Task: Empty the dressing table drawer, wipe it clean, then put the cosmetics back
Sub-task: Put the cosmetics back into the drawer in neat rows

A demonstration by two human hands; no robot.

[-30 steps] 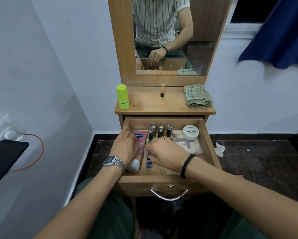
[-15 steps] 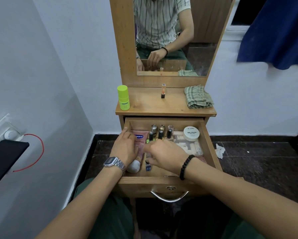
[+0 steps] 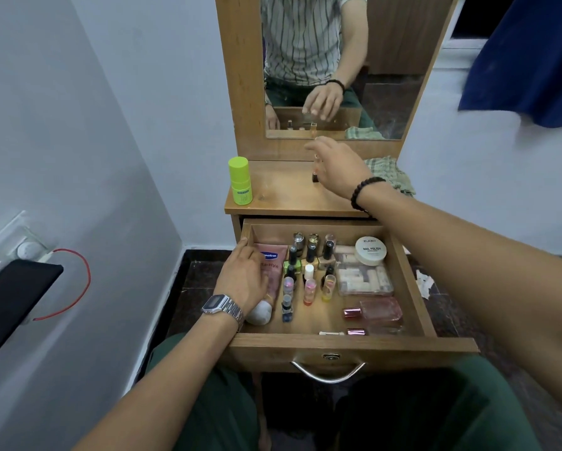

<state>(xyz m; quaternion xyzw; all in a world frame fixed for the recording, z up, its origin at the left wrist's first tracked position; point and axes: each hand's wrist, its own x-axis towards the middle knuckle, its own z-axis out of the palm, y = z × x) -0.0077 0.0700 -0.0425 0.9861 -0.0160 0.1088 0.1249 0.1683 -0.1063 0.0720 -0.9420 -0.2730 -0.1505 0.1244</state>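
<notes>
Open wooden drawer (image 3: 331, 345), nearest: the left hand (image 3: 245, 279) lies with its fingers (image 3: 243, 252) on the pink Vaseline tube (image 3: 271, 271), and just right of those fingers stand the small nail-polish bottles (image 3: 308, 265), with a white round nail-polish-remover tub (image 3: 370, 251), a clear case and two pink perfume bottles beyond them. Wooden tabletop (image 3: 282, 195), farther: the right hand (image 3: 336, 166), over the drawer half a second ago, now reaches up, its fingers (image 3: 315, 146) loosely spread beside the small orange-capped bottle (image 3: 315, 172); whether they grip anything cannot be told. Lime-green bottle and folded checked cloth flank it; emptying has barely begun.
</notes>
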